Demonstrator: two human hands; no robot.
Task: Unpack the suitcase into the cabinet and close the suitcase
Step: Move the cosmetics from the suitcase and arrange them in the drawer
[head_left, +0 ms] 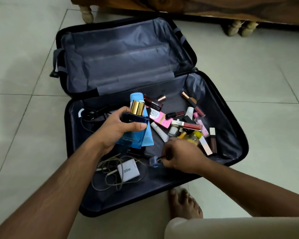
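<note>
The suitcase (219, 94) lies fully open on the tiled floor (266, 75), its far half lined in grey. A blue perfume bottle (134, 125) with a gold cap is gripped by the left hand (118, 130), fingers (140, 125) curled round its body, together with a pale blue tube (148, 137) behind it. A small blue nail-polish bottle (154, 161) is pinched at its cap by the right hand (181, 156), low in the near half. A heap of cosmetics (185, 121) is seen beside the right hand; a white charger (128, 169) with its cable (109, 178) lies near the front rim. Bare lining is left along the right wall. A wooden furniture leg (87, 12) stands beyond the lid.
</note>
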